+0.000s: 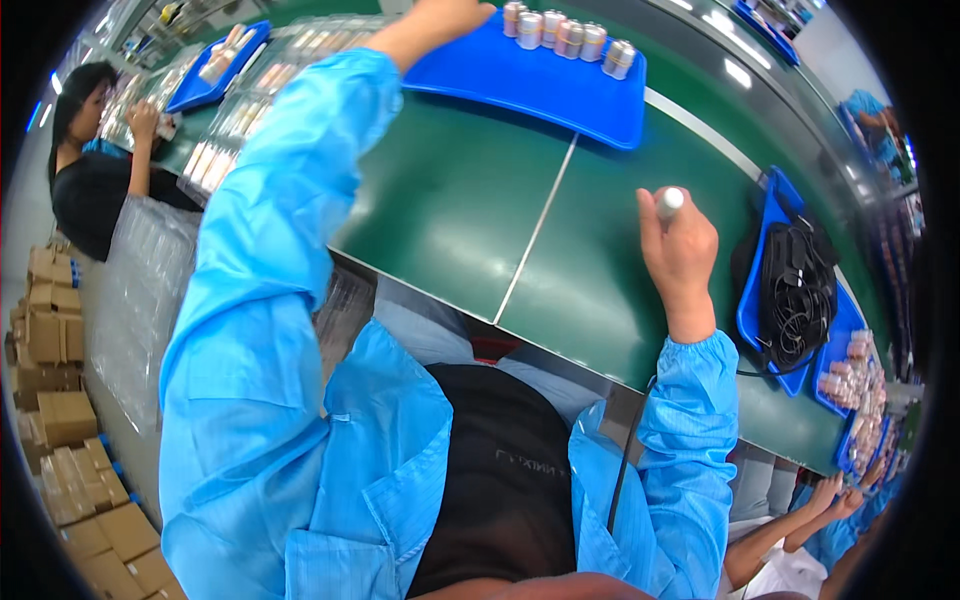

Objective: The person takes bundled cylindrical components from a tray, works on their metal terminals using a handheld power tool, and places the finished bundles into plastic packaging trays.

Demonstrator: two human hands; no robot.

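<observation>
You are on a factory assembly line. A long green bench (470, 200) runs from far left to near right, with other workers seated along it: one person (95, 150) at the far left, another's hands (830, 500) at the near right. Blue trays (540, 80) sit along the bench, holding rows of small metal cylinders (565, 35), and one at the right holds black cables (800, 290). You wear a blue smock (260, 330), as do the workers on the right. Cardboard boxes (60, 420) are stacked on the floor at the left, beside clear plastic packing (140, 290).
</observation>
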